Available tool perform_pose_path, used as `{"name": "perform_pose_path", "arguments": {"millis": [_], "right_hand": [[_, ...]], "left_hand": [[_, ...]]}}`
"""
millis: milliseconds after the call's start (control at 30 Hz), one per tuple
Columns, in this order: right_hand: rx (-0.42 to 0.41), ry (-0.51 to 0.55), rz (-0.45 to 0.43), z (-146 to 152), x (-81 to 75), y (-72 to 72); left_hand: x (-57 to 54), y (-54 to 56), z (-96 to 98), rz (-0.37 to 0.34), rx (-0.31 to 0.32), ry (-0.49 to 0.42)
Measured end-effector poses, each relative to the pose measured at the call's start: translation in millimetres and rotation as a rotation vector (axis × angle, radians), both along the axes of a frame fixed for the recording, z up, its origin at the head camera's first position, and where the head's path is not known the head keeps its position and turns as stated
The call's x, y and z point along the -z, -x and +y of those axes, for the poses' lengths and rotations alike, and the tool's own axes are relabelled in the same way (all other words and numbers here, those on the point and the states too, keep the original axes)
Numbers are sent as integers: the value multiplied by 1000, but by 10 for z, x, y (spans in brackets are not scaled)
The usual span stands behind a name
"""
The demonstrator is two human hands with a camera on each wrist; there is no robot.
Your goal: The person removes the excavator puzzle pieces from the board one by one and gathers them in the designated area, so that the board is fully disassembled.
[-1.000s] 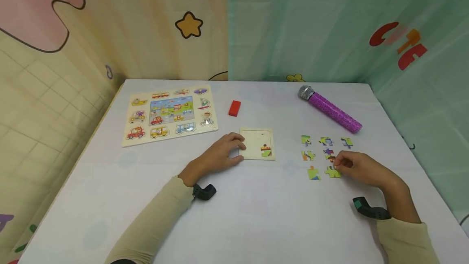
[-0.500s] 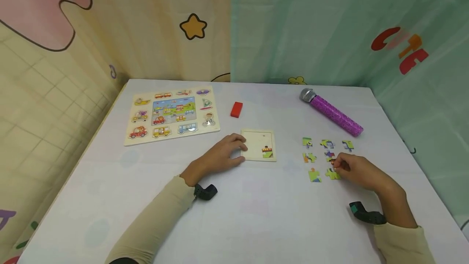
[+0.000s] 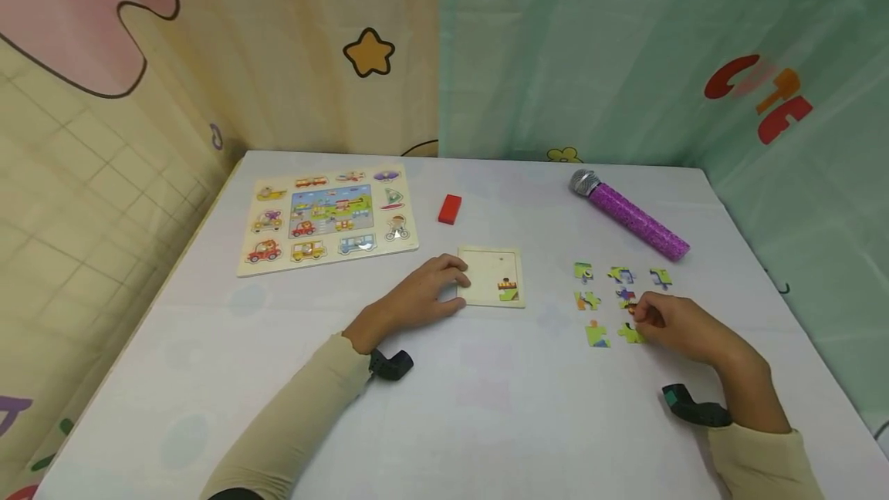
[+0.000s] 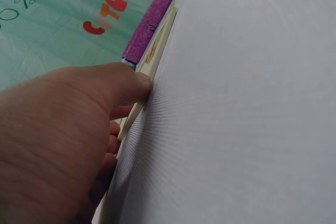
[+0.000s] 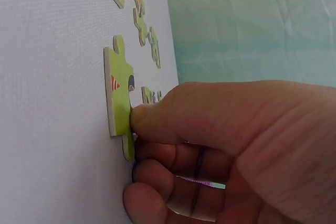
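Observation:
In the head view my left hand [image 3: 427, 292] holds the left side of a small wooden puzzle frame [image 3: 479, 284]. Its thumb [image 4: 139, 85] lies along the near edge. A printed piece [image 3: 508, 290] sits in the frame's lower right corner. My right hand [image 3: 677, 324], fingers curled, pinches at the far edge of a green puzzle piece [image 5: 118, 93] with a red striped mark. Its thumb tip [image 5: 142, 119] overlaps that edge, and the fingertips are partly hidden. Just beyond lies a purple and red piece [image 3: 624, 294], close to the fingers.
Several other puzzle pieces [image 3: 586, 300] lie in loose rows left of and beyond my right hand. A purple glitter microphone [image 3: 635, 218] lies farther back. A red block [image 3: 449, 209] and a larger vehicle puzzle board [image 3: 333, 218] are at back left. Curtains [image 3: 569, 45] close off the back.
The head view has tilted slightly, so the table things appear a little lower. My right hand stays at the same puzzle piece, and my left hand keeps its hold on the frame.

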State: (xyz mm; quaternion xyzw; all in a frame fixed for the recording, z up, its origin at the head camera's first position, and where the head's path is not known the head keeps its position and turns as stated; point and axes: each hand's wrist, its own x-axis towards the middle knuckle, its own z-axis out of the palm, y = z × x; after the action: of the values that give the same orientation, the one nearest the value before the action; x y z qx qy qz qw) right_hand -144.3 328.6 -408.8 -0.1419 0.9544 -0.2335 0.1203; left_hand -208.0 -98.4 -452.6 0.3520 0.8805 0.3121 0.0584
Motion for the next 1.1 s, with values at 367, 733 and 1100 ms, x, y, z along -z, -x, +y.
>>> {"name": "perform_pose_path", "arguments": {"millis": [367,733,1100], "right_hand": [[-164,16,-6,-418,-291,2],[-338,-60,140,-1476,-90,478],[-223,-37,161,-1609,84,533]], "left_hand": [[-10,-12,7,10,-5,1],[66,-34,29,11,10,-17],[68,-30,27,32,20,-13]]}}
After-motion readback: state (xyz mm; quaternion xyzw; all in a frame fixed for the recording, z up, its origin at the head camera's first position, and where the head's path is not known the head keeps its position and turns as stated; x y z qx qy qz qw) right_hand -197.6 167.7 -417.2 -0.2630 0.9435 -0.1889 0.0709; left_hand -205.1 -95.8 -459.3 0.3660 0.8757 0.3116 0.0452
